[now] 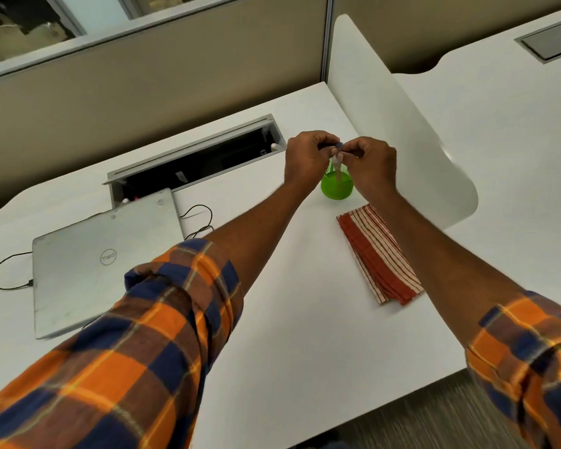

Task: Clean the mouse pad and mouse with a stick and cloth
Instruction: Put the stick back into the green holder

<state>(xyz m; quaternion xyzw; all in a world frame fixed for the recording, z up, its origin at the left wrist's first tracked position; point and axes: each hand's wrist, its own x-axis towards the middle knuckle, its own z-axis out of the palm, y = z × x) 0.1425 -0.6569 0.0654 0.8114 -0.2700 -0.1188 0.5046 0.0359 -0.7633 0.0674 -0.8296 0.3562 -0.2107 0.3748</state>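
Both hands meet in the upper middle of the frame, just above a green cup (337, 188) on the white desk (272, 319). The left hand (306, 157) has its fingers curled and pinches a small blue piece (338, 145) at its fingertips. The right hand (371, 163) is curled too, and its fingertips pinch the top of a pale stick (337, 168). The stick stands upright with its lower end inside the cup. What the blue piece is cannot be told.

The striped red and white cloth (379, 254) lies folded flat on the desk at centre right, below the cup and apart from it. A closed grey laptop (107, 257) lies at the left, with a black cable (0, 270) looping from its left edge. Behind it is an open cable tray (195, 157).
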